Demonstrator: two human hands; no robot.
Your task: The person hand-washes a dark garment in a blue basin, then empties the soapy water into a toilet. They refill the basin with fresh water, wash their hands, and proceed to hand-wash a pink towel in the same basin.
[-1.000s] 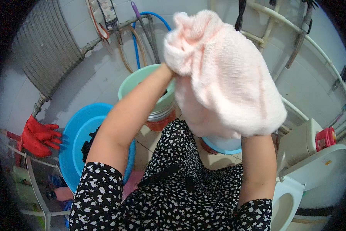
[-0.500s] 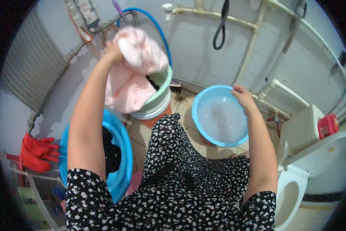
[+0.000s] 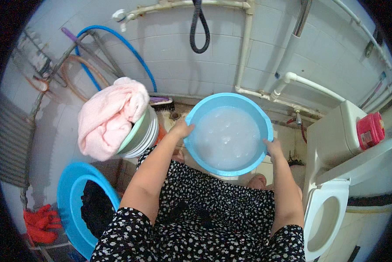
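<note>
A light blue basin point(image 3: 227, 172) of cloudy, whitish water is in front of me. My left hand point(image 3: 182, 129) grips its left rim, and my right hand point(image 3: 273, 147) grips the right rim. To the left, a bulky pink fluffy cloth point(image 3: 108, 115) lies heaped on a pale green basin point(image 3: 132, 136) atop a stack of white buckets point(image 3: 144, 139). Nearer on the left stands a larger blue tub point(image 3: 66, 192) with dark cloth point(image 3: 96, 207) inside.
A toilet point(image 3: 324, 218) stands to the right, with a red container point(image 3: 370, 131) on its cistern. Red gloves point(image 3: 42, 223) hang at the lower left. Pipes and a black looped hose point(image 3: 199, 30) run along the tiled wall; a brush point(image 3: 162, 102) lies at its foot.
My left hand has let go of the pink cloth, which now rests on the green basin, and has taken hold of the light blue basin's left rim. My view has turned rightward.
</note>
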